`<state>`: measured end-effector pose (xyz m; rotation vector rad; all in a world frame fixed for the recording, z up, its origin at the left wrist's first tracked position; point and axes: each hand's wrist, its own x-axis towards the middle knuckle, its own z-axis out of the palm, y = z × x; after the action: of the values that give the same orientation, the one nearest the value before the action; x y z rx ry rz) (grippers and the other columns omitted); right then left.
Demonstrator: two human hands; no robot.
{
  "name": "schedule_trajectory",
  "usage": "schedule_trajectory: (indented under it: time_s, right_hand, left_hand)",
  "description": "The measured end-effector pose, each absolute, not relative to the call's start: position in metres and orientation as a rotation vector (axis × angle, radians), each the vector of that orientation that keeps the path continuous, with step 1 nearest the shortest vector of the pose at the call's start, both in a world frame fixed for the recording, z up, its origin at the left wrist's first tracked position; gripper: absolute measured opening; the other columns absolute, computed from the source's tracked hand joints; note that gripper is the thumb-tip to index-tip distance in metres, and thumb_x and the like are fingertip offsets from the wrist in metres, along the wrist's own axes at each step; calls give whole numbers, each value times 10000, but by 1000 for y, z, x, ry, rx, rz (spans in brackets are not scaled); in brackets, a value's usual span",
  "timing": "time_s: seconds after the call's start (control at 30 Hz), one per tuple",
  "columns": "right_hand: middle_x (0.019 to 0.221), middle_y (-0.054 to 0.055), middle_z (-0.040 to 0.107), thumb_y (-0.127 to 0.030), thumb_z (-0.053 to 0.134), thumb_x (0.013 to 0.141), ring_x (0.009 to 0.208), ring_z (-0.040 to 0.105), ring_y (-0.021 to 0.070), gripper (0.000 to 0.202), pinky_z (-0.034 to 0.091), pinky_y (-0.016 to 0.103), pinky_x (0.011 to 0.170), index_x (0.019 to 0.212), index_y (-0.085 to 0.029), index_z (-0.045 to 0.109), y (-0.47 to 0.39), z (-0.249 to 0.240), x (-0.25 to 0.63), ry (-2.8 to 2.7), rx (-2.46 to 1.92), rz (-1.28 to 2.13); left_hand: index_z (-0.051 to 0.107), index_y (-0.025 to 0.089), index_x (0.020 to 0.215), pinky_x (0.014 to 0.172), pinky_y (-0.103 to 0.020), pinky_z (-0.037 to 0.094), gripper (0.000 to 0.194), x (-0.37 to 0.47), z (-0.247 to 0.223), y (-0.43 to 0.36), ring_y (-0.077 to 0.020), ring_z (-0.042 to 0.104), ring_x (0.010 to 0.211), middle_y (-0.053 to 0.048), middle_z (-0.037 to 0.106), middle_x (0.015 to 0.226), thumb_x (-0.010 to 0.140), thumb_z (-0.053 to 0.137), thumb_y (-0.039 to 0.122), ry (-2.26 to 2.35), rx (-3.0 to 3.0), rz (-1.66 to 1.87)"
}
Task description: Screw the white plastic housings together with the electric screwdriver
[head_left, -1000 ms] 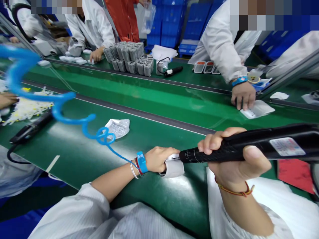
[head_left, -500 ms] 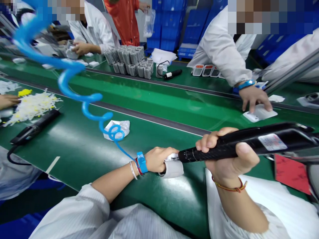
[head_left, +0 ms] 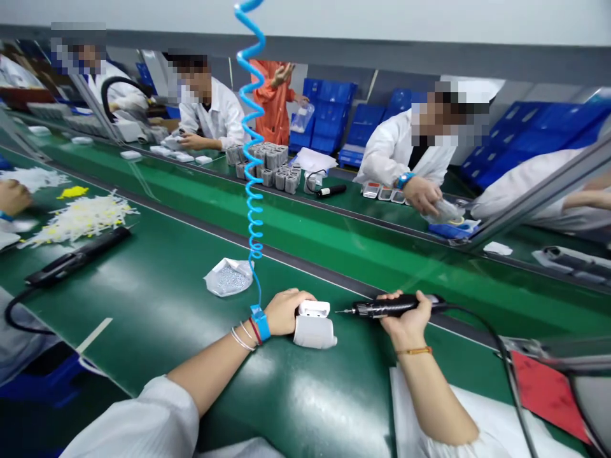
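Observation:
My left hand [head_left: 287,311] is closed on a white plastic housing [head_left: 315,309], steadying it on the green table. Just below the housing, a light grey cylindrical part [head_left: 315,332] lies against it; whether my fingers also grip that part is hidden. In my right hand [head_left: 405,321] is a black electric screwdriver [head_left: 389,307], held level with its thin bit pointing left. A short gap separates the bit's tip from the housing. A blue coiled cord [head_left: 254,216] runs up from the blue band on my left wrist.
An open bag of small screws [head_left: 230,278] lies beyond my left hand. Another black screwdriver [head_left: 79,256] rests at left by white strips [head_left: 90,219]. A green conveyor [head_left: 305,226] crosses ahead, with co-workers beyond. White sheet [head_left: 458,413] and red card [head_left: 547,394] lie at right.
The screwdriver has drawn back to the right, away from the housing. My left hand still holds the housing. The view has tilted up, and the co-worker opposite has moved a hand to a blue tray.

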<state>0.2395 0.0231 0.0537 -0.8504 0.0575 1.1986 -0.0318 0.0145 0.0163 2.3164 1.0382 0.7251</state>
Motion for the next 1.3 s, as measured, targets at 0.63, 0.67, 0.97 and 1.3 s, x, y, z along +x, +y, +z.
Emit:
schedule_trajectory:
  time_s: [0.63,0.67,0.97,1.3]
  right_hand:
    - [607,-39,453,-385,474,773,539,505,113,213,505,311,586,736,-184,415,34,20,246,56,-894,1211]
    - [610,-39,455,-386,472,774,540,506,112,214,505,310,588,737,-183,415,34,19,246,54,-895,1211]
    - [618,-40,458,-392,472,768,545,516,112,220,506,310,598,744,-184,407,35,17,247,35,-906,1219]
    - [608,-42,458,-387,479,763,539,519,113,212,513,307,598,745,-186,412,34,18,247,40,-905,1216]
  left_hand:
    - [382,189,1254,898,-261,474,389,-15,2,93,-117,586,1048,-131,484,1288,871,426,137,998,927,1260]
    - [346,210,1290,944,-264,445,465,-16,3,94,-124,556,1106,-132,412,1359,850,463,113,961,801,1345]
    - [533,90,1061,842,-372,500,273,-18,-7,85,-159,650,810,-131,620,998,805,571,178,882,1050,1182]
    - [603,155,1003,815,-299,493,224,-13,-5,61,-145,616,856,-71,649,972,792,527,154,1042,1923,1024]
